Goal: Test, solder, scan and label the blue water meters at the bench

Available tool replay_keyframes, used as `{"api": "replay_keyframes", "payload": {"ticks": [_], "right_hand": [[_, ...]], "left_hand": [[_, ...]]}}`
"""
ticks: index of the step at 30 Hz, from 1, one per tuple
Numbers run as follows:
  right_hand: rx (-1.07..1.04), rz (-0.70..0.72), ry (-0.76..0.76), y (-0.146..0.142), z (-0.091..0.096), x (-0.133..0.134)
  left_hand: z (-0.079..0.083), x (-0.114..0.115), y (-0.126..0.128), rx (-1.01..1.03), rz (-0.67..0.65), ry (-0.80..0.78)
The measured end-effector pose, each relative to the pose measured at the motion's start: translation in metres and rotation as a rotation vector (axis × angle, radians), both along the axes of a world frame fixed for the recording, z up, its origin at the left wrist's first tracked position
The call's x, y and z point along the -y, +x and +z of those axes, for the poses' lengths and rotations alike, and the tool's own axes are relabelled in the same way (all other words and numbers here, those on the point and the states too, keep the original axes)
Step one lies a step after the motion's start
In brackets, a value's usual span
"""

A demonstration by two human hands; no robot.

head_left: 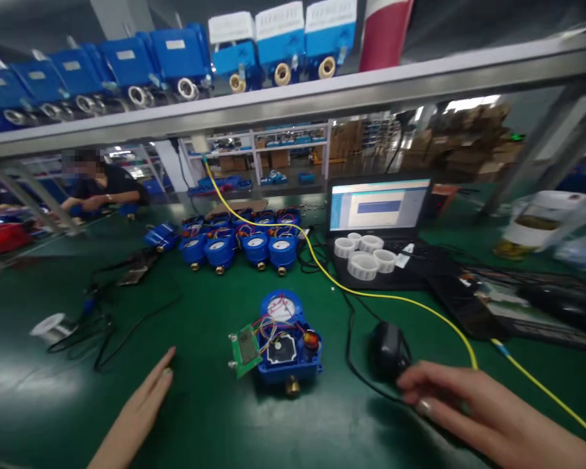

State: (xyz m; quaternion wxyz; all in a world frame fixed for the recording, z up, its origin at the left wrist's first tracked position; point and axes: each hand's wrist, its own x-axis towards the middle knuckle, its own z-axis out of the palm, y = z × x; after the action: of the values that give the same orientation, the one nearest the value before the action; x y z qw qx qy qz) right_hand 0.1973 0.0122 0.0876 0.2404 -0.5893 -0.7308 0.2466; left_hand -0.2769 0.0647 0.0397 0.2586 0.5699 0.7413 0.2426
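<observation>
An opened blue water meter lies on the green bench in front of me, its coloured wires showing and a small green circuit board hanging off its left side. My left hand rests flat and open on the mat, to the left of the meter, holding nothing. My right hand lies on the mat to the right, fingers loosely extended, its fingertips just beside a black computer mouse and its cable, not gripping it.
Several more open blue meters stand in a group behind. A laptop with rolls of white tape on its keyboard sits back right. A yellow cable crosses the bench. Another person works at far left. Meters line the overhead shelf.
</observation>
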Motion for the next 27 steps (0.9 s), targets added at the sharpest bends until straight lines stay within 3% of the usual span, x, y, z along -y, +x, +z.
{"api": "replay_keyframes", "payload": {"ticks": [3, 9, 14, 17, 19, 22, 27], "right_hand": [[-0.106, 0.217, -0.024, -0.016, 0.001, -0.033], [-0.219, 0.21, 0.09, -0.046, -0.014, -0.056], [-0.22, 0.174, 0.364, -0.074, -0.007, -0.066], [-0.204, 0.228, 0.567, -0.094, 0.0, -0.074], [-0.217, 0.276, 0.627, -0.109, 0.004, -0.08], [-0.302, 0.299, 0.595, -0.127, 0.006, -0.09], [-0.541, 0.079, 0.386, -0.139, 0.005, -0.101]], "left_hand": [[0.019, 0.016, 0.042, 0.196, -0.096, 0.069], [0.032, 0.009, 0.098, 0.387, -0.299, 0.224], [0.035, -0.003, 0.117, 0.54, -0.32, 0.26], [0.047, -0.009, 0.125, 0.586, -0.286, 0.331], [0.059, -0.016, 0.132, 0.569, -0.262, 0.388], [0.078, -0.03, 0.147, 0.432, -0.188, 0.465], [0.103, -0.049, 0.174, 0.157, -0.048, 0.44]]}}
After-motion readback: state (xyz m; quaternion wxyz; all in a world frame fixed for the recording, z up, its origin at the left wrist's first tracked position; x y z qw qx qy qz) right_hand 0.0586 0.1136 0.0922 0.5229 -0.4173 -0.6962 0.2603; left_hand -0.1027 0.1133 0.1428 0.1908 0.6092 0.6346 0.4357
